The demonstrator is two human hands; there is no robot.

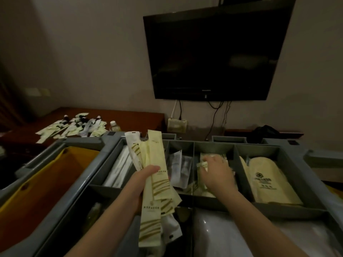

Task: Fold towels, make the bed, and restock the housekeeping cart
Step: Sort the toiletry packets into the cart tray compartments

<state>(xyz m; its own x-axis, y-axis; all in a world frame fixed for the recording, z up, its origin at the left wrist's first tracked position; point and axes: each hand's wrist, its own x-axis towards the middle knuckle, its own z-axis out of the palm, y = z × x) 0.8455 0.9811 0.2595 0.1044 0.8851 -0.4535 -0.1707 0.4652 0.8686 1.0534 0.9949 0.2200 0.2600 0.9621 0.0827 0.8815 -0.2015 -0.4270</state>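
A: While the left hand [146, 175] is wrapped around that fanned bundle of long cream sachets [155, 151], holding it up over the grey cart tray [278, 208], the right hand [217, 175] is down in the middle compartment [213, 147] and looks to be pinching one small striped packet [201, 165] at its fingertips. So I'd call this the restocking bit, sorting amenities into their slots.

B: Yeah, agreed. My worry is the bundle tbh. The grip is only around the middle, the sachets splay out top and bottom, and that thin paper looks slick. Loosen the thumb a bit while attention is on the other hand and a few drop into whichever slot is underneath, probably the wrong one.

A: Good shout. The slots sit right next to each other too: white packets [120, 167] on the left, clear-ish ones next, then the cream pile, then the big cream bags [267, 182] with a logo on the far right. Low dividers, dim light, cream on cream. Easy to mix types.

B: Also the yellow bag [46, 182] sits open just left of the tray, so anything that slips that way ends up down in there.

A: And there's a whole scatter of packets and little bottles [74, 127] on the tabletop [130, 115] behind the cart, near the wall TV [213, 52], so plenty left to sort I reckon.
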